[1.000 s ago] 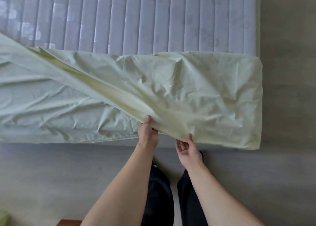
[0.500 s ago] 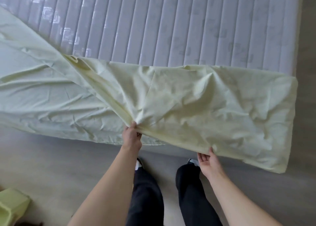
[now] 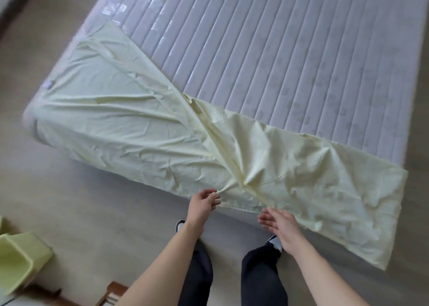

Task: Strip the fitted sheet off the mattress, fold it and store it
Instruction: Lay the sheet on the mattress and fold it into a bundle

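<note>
Sheet — no legible writing — pinched by left hand.

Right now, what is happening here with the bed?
A person is taking a pale yellow fitted sheet off a grey mattress. Most of the mattress is already bare; the sheet lies bunched along the near edge and hangs over the near right corner. The left hand pinches the sheet's hem with curled fingers. The right hand is open just below the hem, holding nothing.
</note>
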